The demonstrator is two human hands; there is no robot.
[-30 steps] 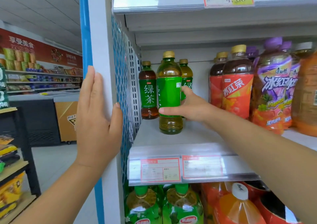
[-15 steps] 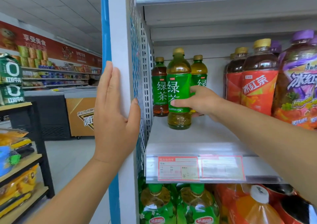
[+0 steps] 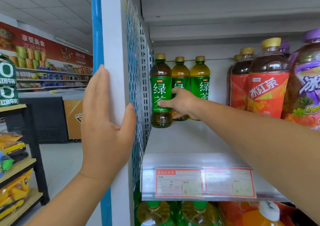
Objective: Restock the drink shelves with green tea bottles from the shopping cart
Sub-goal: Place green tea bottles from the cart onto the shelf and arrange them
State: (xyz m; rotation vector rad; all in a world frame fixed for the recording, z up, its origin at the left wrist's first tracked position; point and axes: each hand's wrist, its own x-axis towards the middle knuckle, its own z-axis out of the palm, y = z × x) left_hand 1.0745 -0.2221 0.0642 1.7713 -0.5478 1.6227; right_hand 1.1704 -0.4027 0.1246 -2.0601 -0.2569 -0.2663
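Three green tea bottles with gold caps stand in a row at the back left of the white shelf (image 3: pixel 183 139). My right hand (image 3: pixel 181 103) reaches in from the right and grips the leftmost green tea bottle (image 3: pixel 160 87). Its thumb lies across the green label and its fingers curl in between this bottle and the middle bottle (image 3: pixel 180 71). The third bottle (image 3: pixel 200 73) stands partly behind my wrist. My left hand (image 3: pixel 103 130) rests flat on the white shelf post (image 3: pixel 112 52), fingers straight. The shopping cart is out of view.
Red-labelled iced tea bottles (image 3: pixel 266 91) and a purple-labelled bottle (image 3: pixel 306 87) fill the shelf's right side. Price tags (image 3: pixel 178 182) line the front rail, with large bottles (image 3: pixel 152 213) below. A blue mesh panel (image 3: pixel 135 87) walls the left side. A snack rack (image 3: pixel 15 174) and a freezer (image 3: pixel 48 118) stand across the aisle.
My right hand has pushed the held bottle back and to the left, into line with the other green tea bottles. My left hand stays on the post. The view has moved closer.
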